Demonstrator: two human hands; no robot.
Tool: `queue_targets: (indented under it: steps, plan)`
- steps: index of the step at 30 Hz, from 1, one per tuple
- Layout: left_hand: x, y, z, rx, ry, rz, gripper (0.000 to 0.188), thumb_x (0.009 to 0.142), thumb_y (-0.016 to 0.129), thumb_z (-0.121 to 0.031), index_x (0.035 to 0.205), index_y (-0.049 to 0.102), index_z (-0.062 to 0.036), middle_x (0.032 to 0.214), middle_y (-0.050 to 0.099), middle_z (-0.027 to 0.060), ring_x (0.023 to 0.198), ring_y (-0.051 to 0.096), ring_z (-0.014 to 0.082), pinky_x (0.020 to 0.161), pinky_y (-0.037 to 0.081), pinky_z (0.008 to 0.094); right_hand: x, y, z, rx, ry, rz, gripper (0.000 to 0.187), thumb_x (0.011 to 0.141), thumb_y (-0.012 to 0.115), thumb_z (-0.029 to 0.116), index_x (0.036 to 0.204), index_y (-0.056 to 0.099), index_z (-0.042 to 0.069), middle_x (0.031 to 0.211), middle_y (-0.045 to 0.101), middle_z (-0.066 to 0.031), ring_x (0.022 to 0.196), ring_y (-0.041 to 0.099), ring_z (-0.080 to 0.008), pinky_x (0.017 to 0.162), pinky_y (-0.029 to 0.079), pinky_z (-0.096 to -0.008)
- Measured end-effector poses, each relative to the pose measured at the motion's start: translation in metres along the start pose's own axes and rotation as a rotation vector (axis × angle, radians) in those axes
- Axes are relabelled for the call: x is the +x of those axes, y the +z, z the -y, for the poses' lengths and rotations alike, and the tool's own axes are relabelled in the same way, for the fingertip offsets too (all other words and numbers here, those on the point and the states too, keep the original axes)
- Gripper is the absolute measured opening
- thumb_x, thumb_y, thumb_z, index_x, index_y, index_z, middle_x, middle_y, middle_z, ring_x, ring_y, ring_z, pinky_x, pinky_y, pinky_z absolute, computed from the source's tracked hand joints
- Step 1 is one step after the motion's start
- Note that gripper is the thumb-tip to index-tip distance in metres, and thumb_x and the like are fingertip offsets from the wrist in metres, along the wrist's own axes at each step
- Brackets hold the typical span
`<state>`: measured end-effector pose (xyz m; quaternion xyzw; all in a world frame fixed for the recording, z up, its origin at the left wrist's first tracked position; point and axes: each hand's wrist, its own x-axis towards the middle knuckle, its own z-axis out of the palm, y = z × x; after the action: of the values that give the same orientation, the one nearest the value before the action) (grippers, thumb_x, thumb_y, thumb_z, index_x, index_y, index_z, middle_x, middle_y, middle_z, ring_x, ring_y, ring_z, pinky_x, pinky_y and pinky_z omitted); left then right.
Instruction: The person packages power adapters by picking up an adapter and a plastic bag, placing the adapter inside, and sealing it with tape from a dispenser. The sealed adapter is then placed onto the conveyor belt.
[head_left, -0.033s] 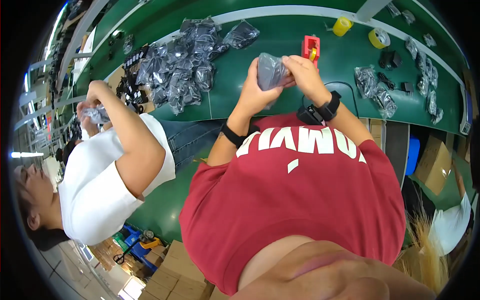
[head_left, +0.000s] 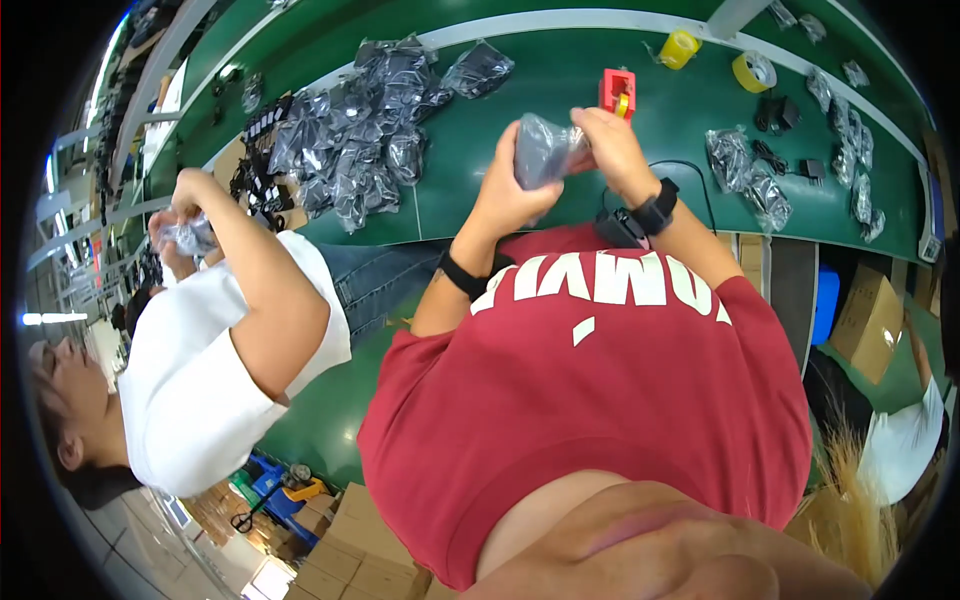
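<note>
A dark, flat device in a clear plastic bag [head_left: 541, 152] is held up over the green bench in front of my chest. My left hand [head_left: 510, 192] wraps round its left side and lower end. On the other side, the fingers of my right hand [head_left: 612, 150] pinch the bag's right edge. Just past my right hand lies a red tape dispenser [head_left: 617, 92] with yellow tape in it. To the left spreads a large pile of similar bagged dark devices [head_left: 350, 140], and a single bagged piece [head_left: 478, 70] lies by its far right end.
Yellow tape rolls [head_left: 680, 49] stand at the far right. Nearer are bagged cables [head_left: 730, 160], a black adapter [head_left: 785, 115] and a loose black cable. At my left, a co-worker in a white shirt [head_left: 200, 390] handles a clear bag [head_left: 188, 238]. Cardboard boxes [head_left: 350, 550] sit behind.
The bagged device has tilted slightly, and the fingers of my right hand have shifted along its right edge. The co-worker's hands have moved a little. The whole view has shifted slightly.
</note>
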<state>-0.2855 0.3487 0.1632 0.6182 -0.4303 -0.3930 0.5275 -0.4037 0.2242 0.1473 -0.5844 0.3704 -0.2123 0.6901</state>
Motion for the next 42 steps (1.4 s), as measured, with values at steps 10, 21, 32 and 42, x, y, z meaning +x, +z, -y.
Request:
queue_targets:
  steps: [10,21,32,42]
  plan:
    - [-0.01,-0.013,0.019,0.225,-0.228,-0.122,0.078,0.059,0.065,-0.015,0.124,0.026,0.0017,0.104,0.052,0.0171,0.092,0.054,0.0233,0.079,0.042,0.0303,0.048,-0.063,-0.088,-0.409,0.205,-0.467,0.034,0.074,0.061,0.026,0.092,0.054,-0.002,0.084,0.061,-0.0133,0.08,0.059,-0.0238,0.067,0.045,-0.0309]
    - [-0.016,-0.009,0.026,0.245,-0.16,-0.067,0.077,0.059,0.066,-0.016,0.123,0.027,0.0028,0.104,0.053,0.0175,0.092,0.055,0.0236,0.079,0.043,0.0297,-0.027,-0.04,-0.066,0.215,0.422,-0.285,0.028,0.073,0.064,0.023,0.085,0.056,-0.001,0.065,0.058,-0.0042,0.057,0.051,-0.0088,0.051,0.039,-0.0234]
    - [-0.015,0.0,0.024,0.344,-0.169,-0.093,0.075,0.059,0.064,-0.018,0.123,0.029,-0.0007,0.098,0.055,0.0203,0.089,0.057,0.0313,0.076,0.044,0.0334,-0.011,-0.061,-0.114,-0.746,0.182,-0.148,0.027,0.077,0.058,0.028,0.075,0.059,0.0,0.057,0.059,-0.0079,0.05,0.056,-0.0159,0.051,0.042,-0.0287]
    - [-0.018,0.01,0.018,0.554,-0.017,-0.217,0.071,0.061,0.066,-0.018,0.12,0.031,-0.0003,0.098,0.053,0.0233,0.087,0.054,0.0378,0.073,0.045,0.0403,-0.05,0.021,0.008,-0.181,0.018,0.304,0.014,0.079,0.058,0.015,0.075,0.057,0.002,0.056,0.049,0.0027,0.045,0.044,-0.0037,0.041,0.034,-0.0182]
